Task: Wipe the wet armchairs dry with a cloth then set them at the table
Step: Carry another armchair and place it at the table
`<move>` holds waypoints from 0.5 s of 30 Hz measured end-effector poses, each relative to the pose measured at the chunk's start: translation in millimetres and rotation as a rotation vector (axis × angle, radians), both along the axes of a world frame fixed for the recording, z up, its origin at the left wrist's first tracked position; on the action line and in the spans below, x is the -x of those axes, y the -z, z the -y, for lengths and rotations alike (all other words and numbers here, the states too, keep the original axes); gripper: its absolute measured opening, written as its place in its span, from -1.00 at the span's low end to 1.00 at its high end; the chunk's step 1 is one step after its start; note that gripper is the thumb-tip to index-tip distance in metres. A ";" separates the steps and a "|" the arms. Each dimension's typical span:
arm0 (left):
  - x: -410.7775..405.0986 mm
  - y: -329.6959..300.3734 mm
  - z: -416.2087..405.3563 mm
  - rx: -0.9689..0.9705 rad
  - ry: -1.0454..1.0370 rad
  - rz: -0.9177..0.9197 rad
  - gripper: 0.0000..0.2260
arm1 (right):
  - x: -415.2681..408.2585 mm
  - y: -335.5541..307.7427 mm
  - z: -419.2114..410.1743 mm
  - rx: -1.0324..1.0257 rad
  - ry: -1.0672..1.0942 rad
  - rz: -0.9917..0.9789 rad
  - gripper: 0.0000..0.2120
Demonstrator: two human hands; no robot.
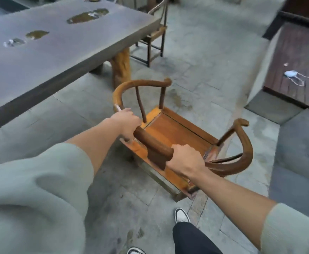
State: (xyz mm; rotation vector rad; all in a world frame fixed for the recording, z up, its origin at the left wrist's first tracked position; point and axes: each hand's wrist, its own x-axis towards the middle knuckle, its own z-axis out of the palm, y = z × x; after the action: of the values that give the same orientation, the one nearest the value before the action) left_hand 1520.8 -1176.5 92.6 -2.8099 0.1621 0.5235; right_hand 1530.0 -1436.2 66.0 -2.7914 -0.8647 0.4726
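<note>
The long dark table (40, 57) fills my upper left, puddles (87, 16) pooled on its top, a second armchair (155, 32) tucked at its far end. A slatted bench (293, 66) runs along my right with a white mask (292, 74) on it. On the stone floor just beside the table stands the armchair (175, 132) I hold, its open front pointing away to my upper right, curved back rail nearest me. My right hand (185, 160) wraps the rail; my left hand (127, 123) grips it too, fingers hidden behind.
</note>
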 end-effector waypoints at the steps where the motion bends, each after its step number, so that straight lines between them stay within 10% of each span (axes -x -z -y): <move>1: -4.1 0.4 -3.2 0.006 -0.004 -0.003 -0.75 | -3.3 2.1 0.2 -0.002 -0.008 0.040 -0.73; 15: -2.3 13.0 0.3 0.089 0.009 -0.003 -0.85 | -13.4 22.7 11.0 0.064 -0.098 0.170 -0.78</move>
State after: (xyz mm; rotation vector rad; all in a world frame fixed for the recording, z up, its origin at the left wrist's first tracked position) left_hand 1523.1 -1176.8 79.6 -2.8928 0.2037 0.5315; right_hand 1543.4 -1447.2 43.2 -2.8906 -1.0440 0.2840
